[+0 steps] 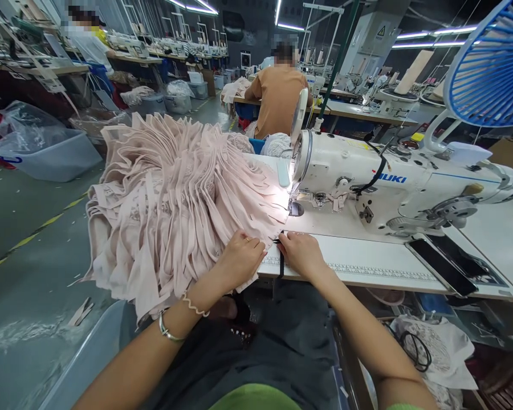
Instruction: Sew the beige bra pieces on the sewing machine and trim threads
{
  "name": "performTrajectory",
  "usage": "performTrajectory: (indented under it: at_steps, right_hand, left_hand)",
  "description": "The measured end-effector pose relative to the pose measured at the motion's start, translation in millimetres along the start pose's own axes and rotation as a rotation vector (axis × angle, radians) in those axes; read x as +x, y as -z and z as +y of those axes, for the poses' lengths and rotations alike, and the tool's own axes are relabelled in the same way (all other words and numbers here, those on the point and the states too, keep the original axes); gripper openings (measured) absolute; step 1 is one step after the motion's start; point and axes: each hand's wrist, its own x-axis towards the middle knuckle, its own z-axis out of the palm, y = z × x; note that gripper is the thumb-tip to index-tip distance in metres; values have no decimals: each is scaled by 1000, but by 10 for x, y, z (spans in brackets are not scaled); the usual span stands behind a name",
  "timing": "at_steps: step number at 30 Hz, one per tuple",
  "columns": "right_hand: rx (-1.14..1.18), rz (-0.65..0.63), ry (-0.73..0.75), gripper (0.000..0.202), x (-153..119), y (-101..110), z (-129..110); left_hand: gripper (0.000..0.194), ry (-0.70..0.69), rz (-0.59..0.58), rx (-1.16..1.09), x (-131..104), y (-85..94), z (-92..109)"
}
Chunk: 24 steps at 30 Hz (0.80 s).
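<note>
We have soft, pale pink fabric (175,196) heaped over the left part of the white table (496,233), stacked in long, rippling folds with lacy patches, its tapering right end reaching the brightly lit head of the glossy, rounded sewing machine (346,162). Our left hand (244,256) grips the cloth's near edge between curled fingers. Our right hand (301,251) bends in at the cloth's tip, next to a narrow black strip (281,263); we cannot tell whether its fingers pinch anything. Farther right, a flat, rectangular phone (442,266) with a smooth black face lies slantwise, below a blue-ribbed fan (496,68).
</note>
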Motion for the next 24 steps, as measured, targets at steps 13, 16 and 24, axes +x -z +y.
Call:
performTrajectory:
  at_steps: [13, 16, 24]
  right_hand:
    - [-26, 12, -104, 26, 88, 37, 214]
    - [-18, -9, -45, 26, 141, 37, 156]
    - [-29, -15, -94, 28, 161, 50, 208]
  left_hand:
    - [18, 46, -106, 89, 139, 13, -31]
    - [20, 61, -84, 44, 185, -6, -55]
    - [24, 34, -218, -129, 503, -205, -253]
